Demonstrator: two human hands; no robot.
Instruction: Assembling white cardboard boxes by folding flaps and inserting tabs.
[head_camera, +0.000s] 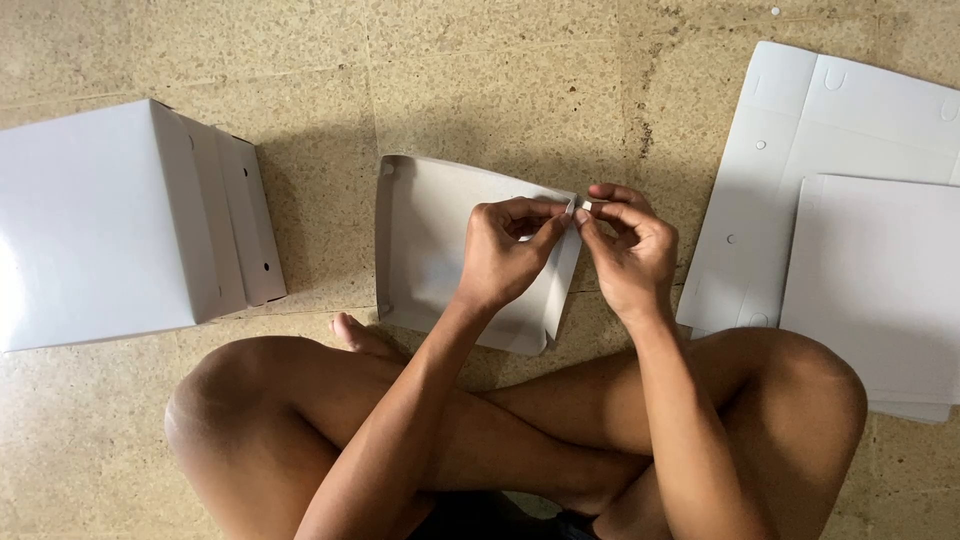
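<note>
A shallow white cardboard tray (425, 235) with folded-up sides lies on the floor in front of my crossed legs. My left hand (505, 250) and my right hand (625, 250) meet at its far right corner. Both pinch the corner flap (578, 208) between thumb and fingers, the left from the tray's inside, the right from outside. The corner itself is partly hidden by my fingertips.
A stack of finished white boxes (110, 220) stands on the left. Flat white cardboard blanks (860, 230) with punched holes and tabs are piled on the right. The floor (480, 80) is speckled tan tile. My bare knees (230, 400) fill the bottom of the view.
</note>
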